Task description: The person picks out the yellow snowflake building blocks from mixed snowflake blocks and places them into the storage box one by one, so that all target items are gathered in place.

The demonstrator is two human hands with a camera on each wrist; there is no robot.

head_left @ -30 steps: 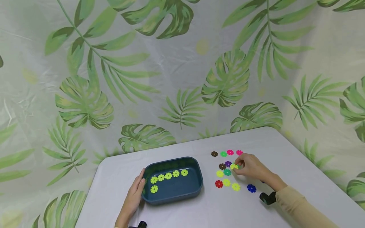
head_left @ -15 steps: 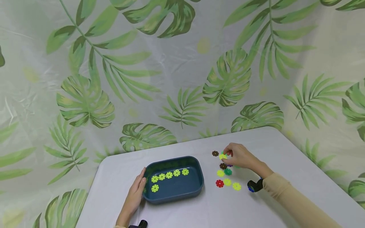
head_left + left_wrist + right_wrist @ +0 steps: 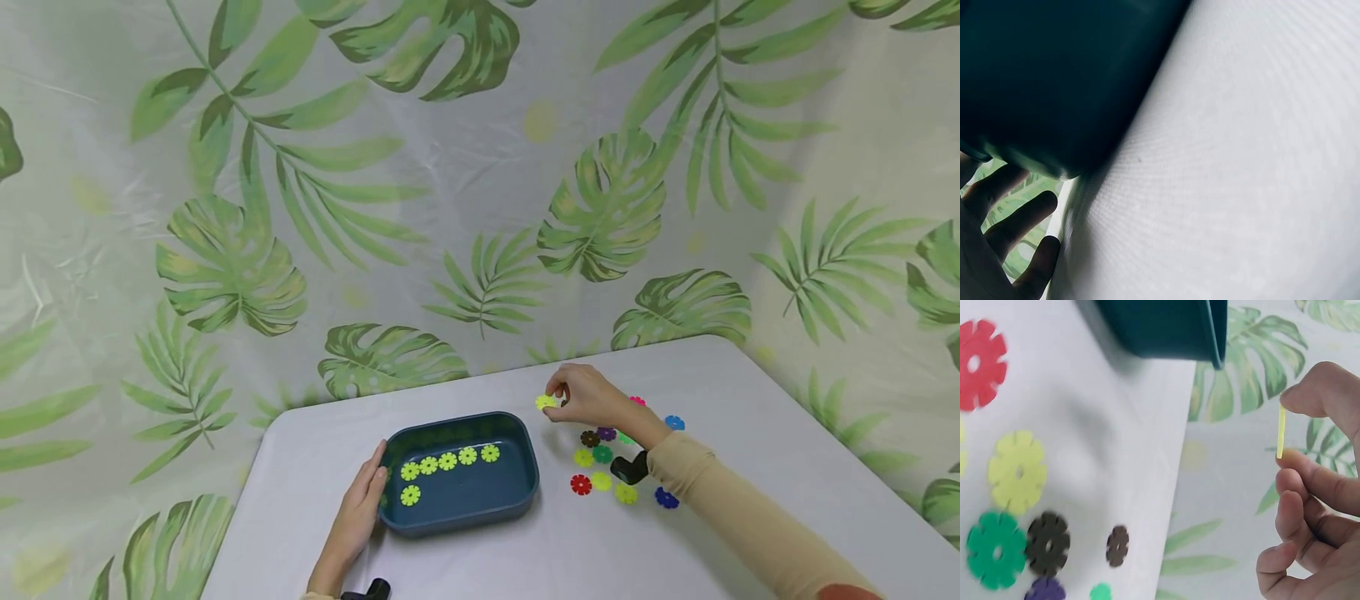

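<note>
Head view, and all the action is at the right end of the dark teal tray (image 3: 472, 493)! The right hand (image 3: 588, 396) pinches a yellow disc (image 3: 546, 402) between thumb and index finger, holding it just outside the tray's far right corner. The right wrist view catches that disc edge-on (thin as a sliver from there), the other fingers bent in toward the palm.

Over at the tray's left end, the left hand (image 3: 358, 500) rests against the outer wall; from its own wrist camera the fingers look spread, close beside that wall.

Inside the tray sit six yellow discs (image 3: 447, 461): five in a row toward the far wall, one nearer, toward the left end. And to the tray's right, what a scatter across the tabletop (image 3: 465, 567)! A red disc (image 3: 581, 484) lies nearest the tray, with three loose yellow discs (image 3: 626, 493), a green disc (image 3: 602, 454), a brown disc (image 3: 590, 438) and a purple disc (image 3: 606, 434) about it. Farther right of the tray come a dark blue disc (image 3: 667, 497) and a light blue disc (image 3: 675, 423).
</note>
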